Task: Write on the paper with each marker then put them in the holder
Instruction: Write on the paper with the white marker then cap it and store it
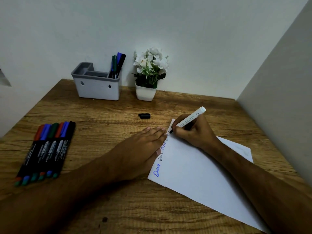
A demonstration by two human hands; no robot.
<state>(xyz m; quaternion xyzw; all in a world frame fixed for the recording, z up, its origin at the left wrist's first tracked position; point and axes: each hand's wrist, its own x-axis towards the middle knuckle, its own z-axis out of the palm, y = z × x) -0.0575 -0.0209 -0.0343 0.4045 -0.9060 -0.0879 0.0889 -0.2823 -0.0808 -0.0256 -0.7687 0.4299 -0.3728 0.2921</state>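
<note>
Head view. Your right hand (194, 130) has its fingers curled round a white-barrelled marker (191, 119), uncapped, black tip down on the far corner of the paper (199, 168). The barrel tilts up and away to the right.

Your left hand (143, 146) lies flat, fingers straight and together, pressing along the left edge of the paper, fingertips close to the marker tip. It holds nothing.

The paper lies at an angle on the wooden desk (118, 208), with your right forearm across it. Along its left edge runs a row of short handwritten words, the nearest in blue; the farther ones are darker and partly hidden by your left hand.

A black cap (144, 116) lies alone on the desk, beyond your left fingertips and apart from the paper.

A row of capped markers (47, 151) sits side by side at the desk's left, touching one another, caps red, blue, green and black.

The grey holder (97, 85) stands at the back by the wall. Three markers in the holder (117, 65) lean in its right compartment. Just to its right is a white potted plant (149, 75).
</note>
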